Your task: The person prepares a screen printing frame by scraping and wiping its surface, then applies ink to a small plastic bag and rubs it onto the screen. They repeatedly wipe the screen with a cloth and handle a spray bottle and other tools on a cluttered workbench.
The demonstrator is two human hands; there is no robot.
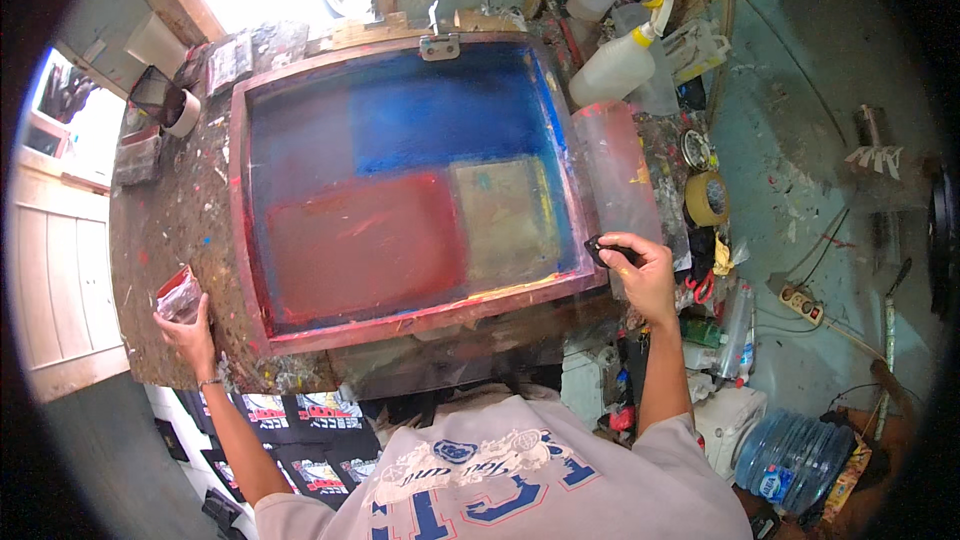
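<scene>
A screen-printing frame [240, 190] lies flat on the stained worktable in front of me. Its mesh carries blue, dark red and yellowish patches, and a metal hinge clamp [439, 47] sits at its far edge. Left of the frame, my left hand [190, 335] is closed around a small red-rimmed container [180, 297] with a cloudy, wrapped-looking side. At the frame's right edge, my right hand [645, 270] pinches a small black thing [600, 252]. Fingers partly cover it, so its kind does not show.
A spray bottle [615, 65] with a yellow head stands at the far right, near a roll of tape [706, 199] and red-handled scissors [703, 287]. A white cup [183, 114] is at the far left. Printed black shirts [320, 410] lie below the table; a large blue water bottle [795, 460] is at lower right.
</scene>
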